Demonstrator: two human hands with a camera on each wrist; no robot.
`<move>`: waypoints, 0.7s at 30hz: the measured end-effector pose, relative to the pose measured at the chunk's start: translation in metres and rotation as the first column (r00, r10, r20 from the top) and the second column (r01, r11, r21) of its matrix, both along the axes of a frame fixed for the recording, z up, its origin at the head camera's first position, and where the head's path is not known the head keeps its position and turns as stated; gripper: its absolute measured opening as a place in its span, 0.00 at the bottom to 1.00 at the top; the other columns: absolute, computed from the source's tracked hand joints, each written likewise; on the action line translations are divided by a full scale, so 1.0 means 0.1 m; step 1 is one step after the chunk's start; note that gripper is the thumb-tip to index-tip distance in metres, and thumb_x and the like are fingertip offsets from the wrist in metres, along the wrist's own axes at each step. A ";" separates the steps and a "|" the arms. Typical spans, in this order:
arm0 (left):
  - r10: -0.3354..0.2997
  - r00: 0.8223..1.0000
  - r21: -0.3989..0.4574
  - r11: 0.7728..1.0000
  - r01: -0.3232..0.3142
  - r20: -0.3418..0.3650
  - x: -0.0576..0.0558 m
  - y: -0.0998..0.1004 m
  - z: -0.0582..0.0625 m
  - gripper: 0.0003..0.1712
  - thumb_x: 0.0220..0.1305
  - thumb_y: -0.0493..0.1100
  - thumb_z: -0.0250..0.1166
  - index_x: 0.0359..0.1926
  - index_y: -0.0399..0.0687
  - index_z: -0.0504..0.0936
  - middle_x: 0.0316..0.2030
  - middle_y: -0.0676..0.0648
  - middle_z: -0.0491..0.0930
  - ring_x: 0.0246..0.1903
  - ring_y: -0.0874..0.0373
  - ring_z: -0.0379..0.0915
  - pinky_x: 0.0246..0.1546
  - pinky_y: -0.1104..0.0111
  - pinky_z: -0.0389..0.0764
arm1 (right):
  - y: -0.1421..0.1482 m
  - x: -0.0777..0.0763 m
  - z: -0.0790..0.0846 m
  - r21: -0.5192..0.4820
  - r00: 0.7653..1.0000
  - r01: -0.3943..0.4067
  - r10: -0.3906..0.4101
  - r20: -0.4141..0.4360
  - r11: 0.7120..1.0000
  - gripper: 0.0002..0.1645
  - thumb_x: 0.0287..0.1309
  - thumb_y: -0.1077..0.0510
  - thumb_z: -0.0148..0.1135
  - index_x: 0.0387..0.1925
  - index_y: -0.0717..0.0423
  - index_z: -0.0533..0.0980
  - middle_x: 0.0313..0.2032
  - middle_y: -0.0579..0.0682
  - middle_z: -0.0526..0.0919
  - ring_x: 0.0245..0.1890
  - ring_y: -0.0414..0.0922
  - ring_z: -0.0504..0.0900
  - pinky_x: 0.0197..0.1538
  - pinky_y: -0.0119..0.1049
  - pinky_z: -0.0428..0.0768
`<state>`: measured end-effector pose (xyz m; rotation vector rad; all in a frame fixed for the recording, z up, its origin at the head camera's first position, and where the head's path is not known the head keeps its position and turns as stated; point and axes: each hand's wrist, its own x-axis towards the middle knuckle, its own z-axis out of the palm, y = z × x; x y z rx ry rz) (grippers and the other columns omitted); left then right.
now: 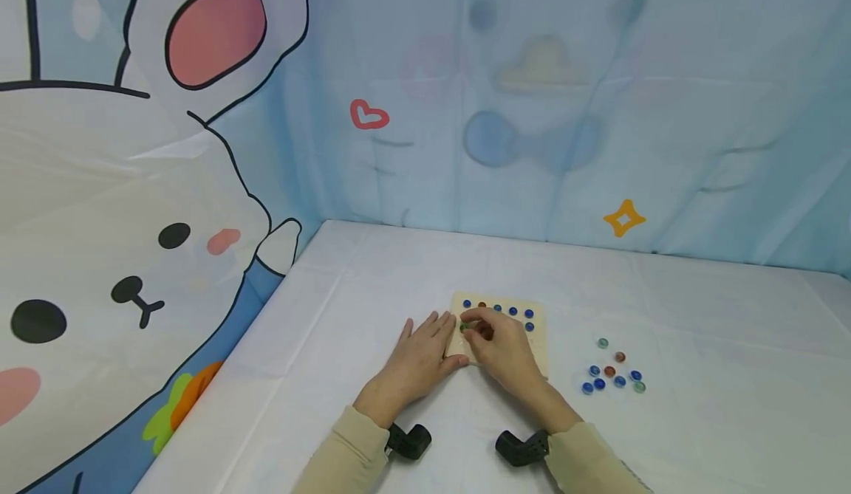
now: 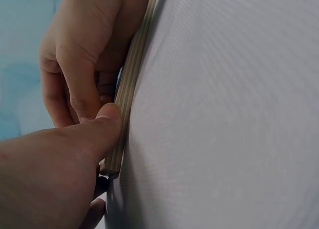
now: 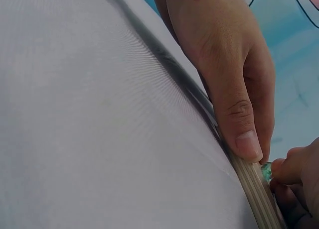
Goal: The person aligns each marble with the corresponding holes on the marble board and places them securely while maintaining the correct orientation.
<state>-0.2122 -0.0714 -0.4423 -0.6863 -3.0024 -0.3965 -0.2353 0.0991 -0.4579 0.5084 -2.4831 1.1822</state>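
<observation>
A square wooden board (image 1: 540, 361) lies on the white table, bearing rows of small glass beads along its far side. At its left edge rests my left hand (image 1: 419, 357), fingers extended, while the thumb (image 2: 107, 124) presses the near edge. My right hand (image 1: 508, 350) reaches over the board and pinches a green glass bead (image 3: 267, 171) between thumb and fingertips, near the left side of the second row. Blue beads (image 1: 513, 311) and one brown bead (image 1: 482, 305) sit in the far row. The right hand covers part of the board.
Several loose blue, brown and green beads (image 1: 620, 381) lie scattered on the table (image 1: 718, 405) to the right of the board. A blue printed curtain (image 1: 425, 184) hangs behind the table's far edge, and a bear-print cloth (image 1: 133, 206) hangs along the left.
</observation>
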 end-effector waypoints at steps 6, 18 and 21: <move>0.002 1.000 0.008 1.000 -0.002 0.000 0.00 0.00 -0.01 0.41 0.71 0.61 0.55 0.75 0.45 0.60 0.74 0.46 0.62 0.74 0.50 0.57 0.72 0.42 0.59 | 0.03 0.03 0.05 -0.026 0.999 -0.023 0.024 0.038 0.999 0.12 0.57 0.69 0.67 0.44 0.58 0.82 0.37 0.50 0.87 0.33 0.40 0.82 0.37 0.29 0.81; 0.017 0.999 0.009 1.000 -0.017 0.027 -0.01 0.03 -0.01 0.42 0.71 0.62 0.55 0.76 0.45 0.58 0.75 0.46 0.61 0.75 0.49 0.55 0.73 0.42 0.57 | 0.27 0.08 0.21 0.001 1.000 0.018 -0.018 0.003 1.000 0.12 0.58 0.67 0.67 0.44 0.58 0.81 0.41 0.50 0.86 0.39 0.42 0.82 0.44 0.36 0.85; 0.019 0.999 0.017 1.000 -0.019 0.034 -0.01 0.03 -0.01 0.41 0.71 0.62 0.55 0.76 0.45 0.58 0.75 0.46 0.61 0.75 0.49 0.55 0.73 0.43 0.57 | 0.35 0.11 0.23 0.006 1.000 0.022 -0.022 -0.013 1.000 0.11 0.58 0.67 0.67 0.44 0.58 0.81 0.40 0.51 0.86 0.39 0.43 0.82 0.43 0.38 0.85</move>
